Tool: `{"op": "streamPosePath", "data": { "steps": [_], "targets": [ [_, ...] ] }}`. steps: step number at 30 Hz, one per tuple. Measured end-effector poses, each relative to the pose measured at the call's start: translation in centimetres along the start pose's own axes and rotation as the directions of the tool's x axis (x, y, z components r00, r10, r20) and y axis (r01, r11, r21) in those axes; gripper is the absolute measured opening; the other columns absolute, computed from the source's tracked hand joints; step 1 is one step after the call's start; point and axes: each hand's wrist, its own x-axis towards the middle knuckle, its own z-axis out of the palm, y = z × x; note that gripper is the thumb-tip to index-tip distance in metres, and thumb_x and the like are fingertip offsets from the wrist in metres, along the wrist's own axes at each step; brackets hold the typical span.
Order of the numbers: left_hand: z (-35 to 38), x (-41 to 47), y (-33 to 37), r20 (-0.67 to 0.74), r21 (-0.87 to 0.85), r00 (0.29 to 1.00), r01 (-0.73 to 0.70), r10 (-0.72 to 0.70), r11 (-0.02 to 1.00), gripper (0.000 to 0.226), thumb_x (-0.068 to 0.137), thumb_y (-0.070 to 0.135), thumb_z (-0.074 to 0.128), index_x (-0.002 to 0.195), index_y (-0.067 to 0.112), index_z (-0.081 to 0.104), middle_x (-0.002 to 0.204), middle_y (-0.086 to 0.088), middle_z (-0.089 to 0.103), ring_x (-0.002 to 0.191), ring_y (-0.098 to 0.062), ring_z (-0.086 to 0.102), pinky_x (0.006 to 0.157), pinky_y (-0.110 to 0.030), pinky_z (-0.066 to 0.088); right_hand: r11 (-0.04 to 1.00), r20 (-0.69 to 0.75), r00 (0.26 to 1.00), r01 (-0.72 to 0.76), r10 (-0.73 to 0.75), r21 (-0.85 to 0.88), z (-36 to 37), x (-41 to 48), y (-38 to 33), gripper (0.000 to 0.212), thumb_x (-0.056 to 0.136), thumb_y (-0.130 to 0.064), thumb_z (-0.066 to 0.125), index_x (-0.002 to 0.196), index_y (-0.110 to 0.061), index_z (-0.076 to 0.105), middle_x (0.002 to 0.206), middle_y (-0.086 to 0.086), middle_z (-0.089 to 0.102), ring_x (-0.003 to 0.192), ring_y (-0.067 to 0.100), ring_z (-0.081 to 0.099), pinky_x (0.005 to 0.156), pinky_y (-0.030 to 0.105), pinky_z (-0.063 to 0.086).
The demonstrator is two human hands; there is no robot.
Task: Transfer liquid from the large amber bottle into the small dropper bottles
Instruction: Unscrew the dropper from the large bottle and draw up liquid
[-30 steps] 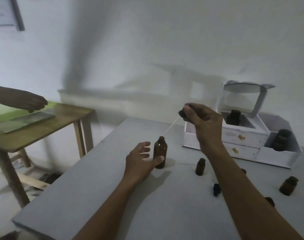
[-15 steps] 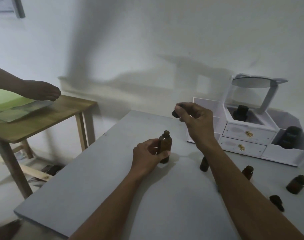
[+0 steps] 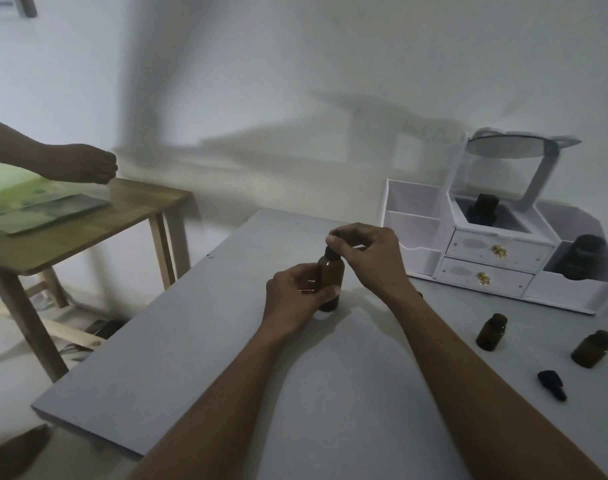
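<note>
Your right hand (image 3: 368,261), pinching the dropper (image 3: 330,251), is now down at the mouth of the amber bottle (image 3: 330,277), which your left hand (image 3: 290,303) grips; likely drawing more liquid.

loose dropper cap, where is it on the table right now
Head view, right side of the grey table: the loose dropper cap lies just nearer the person than the two small amber bottles, touching neither.

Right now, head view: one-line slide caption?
Left hand grips the amber bottle on the table; right hand pinches the dropper cap at its neck.
</note>
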Motion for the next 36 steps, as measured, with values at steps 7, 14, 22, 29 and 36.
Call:
{"op": "streamPosePath", "data": {
  "steps": [7, 14, 22, 29, 36],
  "targets": [
    [0.0, 0.0, 0.2, -0.001, 0.012, 1.0, 0.004, -0.004, 1.0, 0.049, 0.07, 0.03, 0.086, 0.116, 0.023, 0.07, 0.097, 0.016, 0.069, 0.081, 0.006, 0.066, 0.07, -0.004, 0.048, 1.0, -0.011, 1.0, -0.018, 0.018, 0.004, 0.2, 0.1, 0.1, 0.006, 0.087, -0.026, 0.075, 0.09, -0.022, 0.078, 0.083, -0.013, 0.073, 0.081, -0.001, 0.069, 0.07, 0.005, 0.045],
    [0.0, -0.2, 0.4, 0.0, -0.005, 1.0, 0.017, -0.017, 1.0, 0.051, 0.071, 0.029, 0.086, 0.118, 0.02, 0.069, 0.1, 0.014, 0.068, 0.088, -0.005, 0.068, 0.082, -0.016, 0.052, 0.999, -0.04, 0.999, -0.014, 0.016, 0.043, 0.4, 0.4, -0.1, 0.008, 0.085, -0.018, 0.076, 0.081, -0.013, 0.08, 0.074, -0.004, 0.075, 0.076, 0.009, 0.072, 0.075, 0.017, 0.052],
    [0.0, -0.4, 0.6, -0.003, -0.011, 1.0, 0.013, -0.013, 1.0, 0.05, 0.071, 0.029, 0.085, 0.118, 0.02, 0.07, 0.105, 0.01, 0.072, 0.089, -0.003, 0.069, 0.083, -0.017, 0.054, 0.999, -0.085, 0.996, 0.002, 0.001, 0.037, 0.6, 0.1, -0.4, 0.005, 0.084, -0.014, 0.076, 0.081, -0.014, 0.08, 0.074, -0.003, 0.076, 0.072, 0.009, 0.072, 0.073, 0.015, 0.054],
    [-0.1, -0.4, 0.5, -0.005, -0.012, 1.0, 0.028, -0.028, 1.0, 0.051, 0.07, 0.029, 0.086, 0.117, 0.02, 0.07, 0.106, 0.009, 0.073, 0.089, -0.005, 0.07, 0.085, -0.021, 0.055, 0.999, -0.041, 0.998, -0.043, 0.044, 0.024, 0.4, -0.2, -0.6, 0.007, 0.086, -0.023, 0.077, 0.089, -0.018, 0.08, 0.083, -0.009, 0.075, 0.082, 0.003, 0.07, 0.073, 0.013, 0.051],
    [0.1, -0.2, 0.7, -0.005, 0.067, 0.999, 0.052, -0.051, 0.996, 0.053, 0.072, 0.031, 0.085, 0.121, 0.02, 0.068, 0.111, 0.008, 0.071, 0.088, -0.006, 0.067, 0.082, -0.014, 0.048, 0.998, -0.039, 0.999, 0.001, 0.001, 0.065, -1.3, 0.8, -3.0, 0.013, 0.088, -0.026, 0.075, 0.096, -0.016, 0.079, 0.078, -0.008, 0.077, 0.074, -0.001, 0.073, 0.07, 0.001, 0.047]
  ]
}}
